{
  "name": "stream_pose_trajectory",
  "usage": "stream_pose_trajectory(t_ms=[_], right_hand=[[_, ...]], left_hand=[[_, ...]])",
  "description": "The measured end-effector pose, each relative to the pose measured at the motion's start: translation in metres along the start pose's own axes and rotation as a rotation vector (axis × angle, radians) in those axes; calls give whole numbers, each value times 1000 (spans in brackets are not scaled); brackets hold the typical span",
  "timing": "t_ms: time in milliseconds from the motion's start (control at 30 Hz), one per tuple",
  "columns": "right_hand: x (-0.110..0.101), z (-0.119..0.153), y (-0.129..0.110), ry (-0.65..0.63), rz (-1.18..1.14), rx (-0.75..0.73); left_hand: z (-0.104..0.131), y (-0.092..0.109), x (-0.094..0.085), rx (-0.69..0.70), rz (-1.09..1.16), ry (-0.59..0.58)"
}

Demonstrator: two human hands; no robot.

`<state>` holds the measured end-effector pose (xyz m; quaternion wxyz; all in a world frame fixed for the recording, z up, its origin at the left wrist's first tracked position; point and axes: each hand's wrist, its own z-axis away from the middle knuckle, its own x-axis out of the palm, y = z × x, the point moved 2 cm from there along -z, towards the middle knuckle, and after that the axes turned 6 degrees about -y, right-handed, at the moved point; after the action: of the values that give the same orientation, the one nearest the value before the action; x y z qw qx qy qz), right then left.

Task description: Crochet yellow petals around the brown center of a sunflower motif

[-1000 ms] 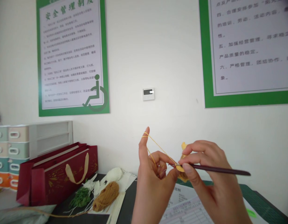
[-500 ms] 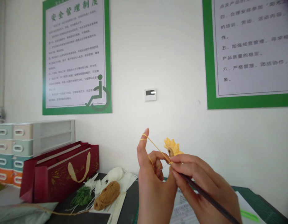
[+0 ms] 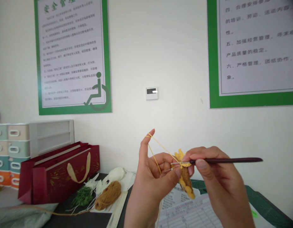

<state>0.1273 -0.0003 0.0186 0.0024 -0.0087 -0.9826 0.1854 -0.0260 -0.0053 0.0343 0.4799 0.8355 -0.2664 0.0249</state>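
Observation:
Between my hands is a crochet piece with a brown middle and yellow scalloped edge, seen nearly edge-on. My left hand pinches it between thumb and fingers, while its raised index finger carries a taut strand of yellow yarn. My right hand grips a crochet hook with a dark handle, held almost level. The hook's thin metal shaft crosses the top of the piece at the yellow stitches, its tip pointing left. A thin pale strand or wire shows beside my left thumb.
Printed sheets lie under my hands on a green cutting mat. To the left are a brown yarn skein, white yarn, green yarn, a dark red gift bag and a drawer unit.
My right hand has turned, swinging the hook's handle from slanting down to nearly level. The crochet piece has tilted, with its brown side now hanging below the fingers. The view has shifted slightly.

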Motion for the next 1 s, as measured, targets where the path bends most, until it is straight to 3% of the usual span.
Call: stream_pose_trajectory(t_ms=[233, 633, 1000], right_hand=[[-5, -1, -2, -137, 101, -62], [2, 1, -1, -52, -318, 37], [4, 1, 1, -15, -315, 128]], left_hand=[[0, 1, -2, -24, 17, -76], [3, 5, -3, -70, 100, -175], [1, 3, -7, -78, 99, -216]])
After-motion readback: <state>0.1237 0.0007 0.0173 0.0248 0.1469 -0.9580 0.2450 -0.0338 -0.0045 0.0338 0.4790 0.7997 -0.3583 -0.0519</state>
